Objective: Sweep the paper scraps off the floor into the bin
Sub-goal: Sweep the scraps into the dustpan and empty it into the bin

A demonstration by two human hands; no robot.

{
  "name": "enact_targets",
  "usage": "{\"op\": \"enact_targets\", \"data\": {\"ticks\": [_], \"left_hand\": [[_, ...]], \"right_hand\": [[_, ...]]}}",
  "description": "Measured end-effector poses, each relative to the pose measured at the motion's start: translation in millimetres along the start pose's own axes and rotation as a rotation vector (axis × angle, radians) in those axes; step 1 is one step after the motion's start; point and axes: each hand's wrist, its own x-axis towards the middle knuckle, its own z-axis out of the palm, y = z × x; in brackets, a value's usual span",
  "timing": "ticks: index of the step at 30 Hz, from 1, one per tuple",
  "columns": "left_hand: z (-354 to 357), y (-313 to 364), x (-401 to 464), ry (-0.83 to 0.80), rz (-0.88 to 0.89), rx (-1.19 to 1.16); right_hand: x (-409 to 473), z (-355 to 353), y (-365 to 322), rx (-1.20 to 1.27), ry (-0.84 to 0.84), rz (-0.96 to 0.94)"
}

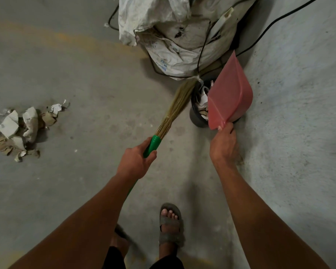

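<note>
Paper scraps (17, 129) lie heaped; hands grip broom (169, 117) and dustpan (229, 96) over bin (197, 119).

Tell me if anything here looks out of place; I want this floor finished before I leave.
Yes: a pile of paper scraps lies on the floor at the far left, well apart from the bin, which holds some paper. The right hand tips the red dustpan over the bin.
</note>
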Motion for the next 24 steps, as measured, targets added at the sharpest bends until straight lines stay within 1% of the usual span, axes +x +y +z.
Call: {"op": "enact_targets", "data": {"ticks": [2, 4, 9, 15, 20, 24], "left_hand": [[0.1, -7.9, -7.6, 0.058, 0.063, 0.020], [-1.5, -12.6, -15.9, 0.080, 0.105, 0.024], [-0.8, -23.0, -26.4, 0.052, 0.214, 0.129], [-1.6, -24.4, -31.2, 0.058, 0.215, 0.175], [-7.8, -27.5, -37.0, 0.120, 0.222, 0.238], [-8.7, -28.1, -41.7, 0.143, 0.189, 0.185]], "right_hand": [[-1.2, -2.4, 2.2, 0.008, 0.003, 0.003], [-1.4, -5.2, 3.9, 0.009, 0.014, 0.006], [0.2, -16.1, 8.1, 0.051, 0.115, 0.033], [-11.0, -37.2, 23.8, 0.075, 0.165, 0.148], [-20.4, -41.0, 27.9, 0.096, 0.232, 0.123], [-19.5, -34.9, 26.5, 0.038, 0.218, 0.052]]}}
